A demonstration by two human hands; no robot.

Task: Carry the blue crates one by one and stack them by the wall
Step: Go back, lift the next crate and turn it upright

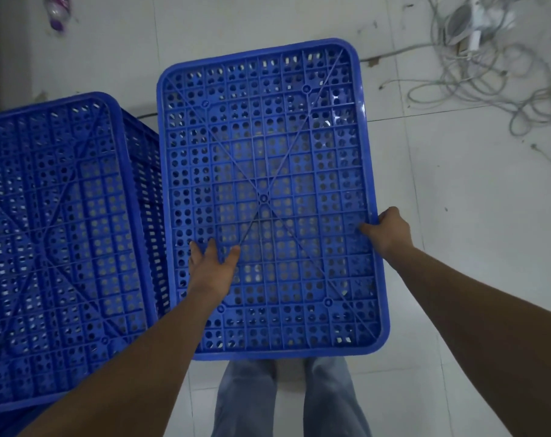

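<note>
A blue perforated crate lies upside down in front of me, its ribbed bottom facing up. My left hand rests flat on that bottom near the crate's left side, fingers spread. My right hand grips the crate's right rim, thumb on top and fingers curled over the edge. A second blue crate, also bottom up, stands close on the left, its side wall almost touching the first one. More blue plastic shows under it at the lower left.
White tiled floor lies all around. A tangle of grey cables and a white plug strip sits at the upper right. A small purple and white object lies at the upper left. My legs in jeans stand below the crate.
</note>
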